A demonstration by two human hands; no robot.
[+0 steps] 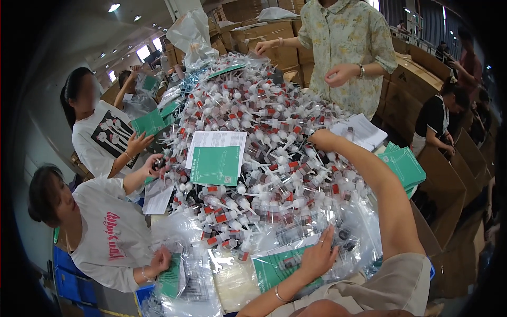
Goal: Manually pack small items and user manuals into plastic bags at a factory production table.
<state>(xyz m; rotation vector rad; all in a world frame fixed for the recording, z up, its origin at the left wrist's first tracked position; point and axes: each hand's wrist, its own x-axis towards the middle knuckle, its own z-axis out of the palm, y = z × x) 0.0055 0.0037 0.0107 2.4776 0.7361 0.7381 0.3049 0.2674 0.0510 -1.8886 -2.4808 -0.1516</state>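
A large heap of small clear bottles (264, 132) with white nozzle tips and red labels fills the table. My left hand (319, 255), with a ring and a bangle, lies with its fingers stretched out over a green booklet (272, 270) inside a clear plastic bag. A small bottle (292, 261) rests on that booklet beside my fingers. My right arm reaches across to the heap's right side, where my right hand (323, 140) touches the bottles; its fingertips are hidden. Another green booklet (216, 165) lies over a white printed sheet (232, 140) on the heap.
Clear plastic bags (359, 224) lie at the front right. Green booklets (404, 168) and white papers (359, 131) are stacked at the right. An open-ended wrench (224, 260) lies near the front. Co-workers stand at left and across; cardboard boxes (443, 158) are at right.
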